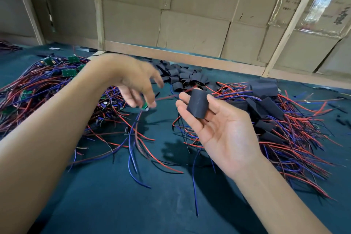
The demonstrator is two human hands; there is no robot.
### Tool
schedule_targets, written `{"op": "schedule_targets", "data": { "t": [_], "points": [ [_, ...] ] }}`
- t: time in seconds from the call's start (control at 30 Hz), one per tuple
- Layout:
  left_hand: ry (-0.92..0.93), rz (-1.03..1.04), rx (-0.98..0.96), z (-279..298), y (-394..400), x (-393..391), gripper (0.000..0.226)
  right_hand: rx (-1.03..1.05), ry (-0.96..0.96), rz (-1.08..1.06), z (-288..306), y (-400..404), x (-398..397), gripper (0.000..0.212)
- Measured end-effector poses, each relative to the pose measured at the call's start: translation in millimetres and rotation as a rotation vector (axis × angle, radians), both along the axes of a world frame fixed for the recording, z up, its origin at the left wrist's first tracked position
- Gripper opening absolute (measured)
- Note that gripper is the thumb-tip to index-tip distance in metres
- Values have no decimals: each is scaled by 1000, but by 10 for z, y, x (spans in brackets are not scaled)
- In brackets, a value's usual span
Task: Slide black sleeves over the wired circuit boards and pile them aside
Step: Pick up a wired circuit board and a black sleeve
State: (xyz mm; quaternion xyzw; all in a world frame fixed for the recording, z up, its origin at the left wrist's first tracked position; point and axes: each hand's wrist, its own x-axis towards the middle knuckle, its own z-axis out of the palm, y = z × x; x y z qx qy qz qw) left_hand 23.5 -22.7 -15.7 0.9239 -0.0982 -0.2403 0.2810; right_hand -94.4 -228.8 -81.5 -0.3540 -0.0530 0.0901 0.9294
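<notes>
Blurred left fingers (150, 103) seemingly pinch a half-hidden circuit board (145, 106).

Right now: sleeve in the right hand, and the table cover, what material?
Black sleeve: matte, thin-walled tube holding an open oval, likely heat-shrink plastic, though rubber can't be excluded. Right hand pinches it. Table cover: dark teal, dull, no glare, probably felt or a fabric mat.

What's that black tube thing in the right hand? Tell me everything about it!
The black sleeve is a short, wide tube, matte black like soft plastic or rubber, with open ends and nothing inside that shows. It stands roughly upright, leaning slightly, above the green cloth. The right hand, palm up, holds it between the thumb on one side and fingertips on the other. Nothing else touches it.
</notes>
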Motion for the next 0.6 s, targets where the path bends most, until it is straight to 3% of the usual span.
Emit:
{"op": "schedule_targets", "data": {
  "t": [0.1, 0.23, 0.4, 0.5, 0.6],
  "points": [
    [-127, 19, -332, 158, 53, -50, 55, -14, -8, 6, 2, 7, -4, 40],
    [-106, -27, -679, 227, 89, -60, 49, -60, -5, -42, 4, 16, -4, 38],
    [-40, -123, -787, 224, 69, -72, 57, -211, -85, -119, -37, 8, 19, 24],
    [-30, -147, -827, 210, 7, -77, 59, -369, -187, -220, -84, 14, 31, 30],
    [-5, -110, -1001, 217, -91, -119, 48, -542, -233, -332, -132, 46, 23, 34]
  ]
}}
